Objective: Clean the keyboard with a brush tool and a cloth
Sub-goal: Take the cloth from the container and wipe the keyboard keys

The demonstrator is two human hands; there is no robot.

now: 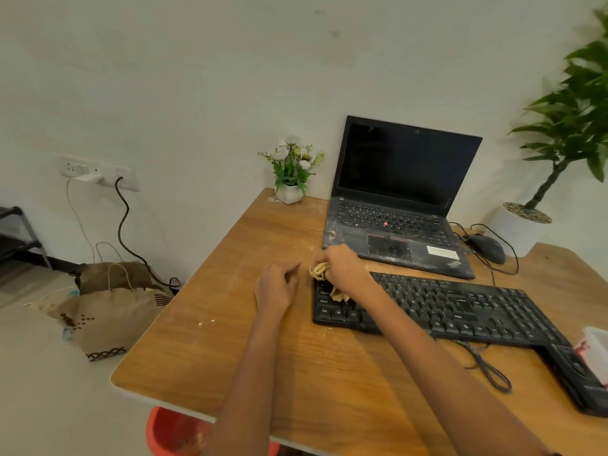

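A black keyboard [454, 307] lies across the wooden table [230, 340], angled toward the right. My right hand [342, 266] grips a bunched yellowish cloth [319, 270] and holds it on the keyboard's far left corner. More of the cloth shows under the hand over the left keys. My left hand [276, 286] rests on the table just left of the keyboard, fingers loosely curled and holding nothing. No brush is in sight.
A dusty black laptop [401, 199] stands open behind the keyboard, with a mouse [487, 248] to its right. A small flower pot [291, 179] sits at the table's back. A white container [597, 350] is at the right edge. Crumbs [205, 322] dot the table. Bags lie on the floor left.
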